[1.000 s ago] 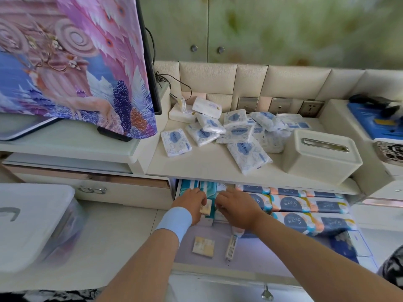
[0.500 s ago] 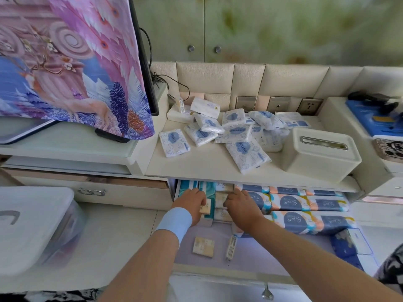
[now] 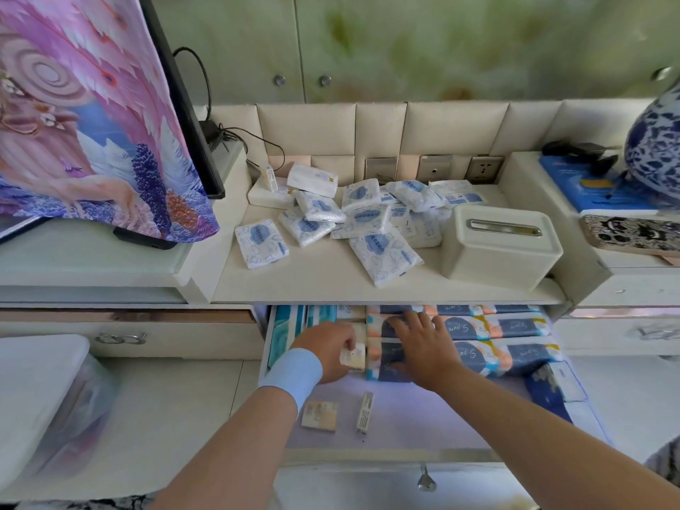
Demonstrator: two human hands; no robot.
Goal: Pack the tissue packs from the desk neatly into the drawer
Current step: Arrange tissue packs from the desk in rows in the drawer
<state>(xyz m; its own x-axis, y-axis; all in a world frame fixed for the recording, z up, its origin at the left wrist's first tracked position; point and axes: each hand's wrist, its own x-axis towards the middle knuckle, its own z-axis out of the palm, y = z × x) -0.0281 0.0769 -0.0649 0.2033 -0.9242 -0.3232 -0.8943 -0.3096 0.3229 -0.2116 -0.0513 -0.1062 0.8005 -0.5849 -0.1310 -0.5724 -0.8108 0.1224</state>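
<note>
Tissue packs (image 3: 368, 222) are lying in a messy pile on the desk (image 3: 312, 285), up and away from both hands, and no hand is touching them. I am looking down at the open drawer (image 3: 423, 414), which is sitting just under the desk edge. The left hand (image 3: 327, 349) is curling its fingers round a small pale pack (image 3: 354, 357) near the left side of the drawer. The right hand (image 3: 419, 347) is lying flat with its fingers spread, pressing on the big soft packs (image 3: 515, 325) and gripping nothing. The closest one on the desk, the long pack (image 3: 384, 254), is lying slanted, with its long side running from back left to front right. It is sitting almost straight above the right hand, so I am guessing that hand is the nearer one for reaching up. I am reading "S.pure" on the big soft packs. The blue writing on the small desk packs is looking too tiny for me to read.
</note>
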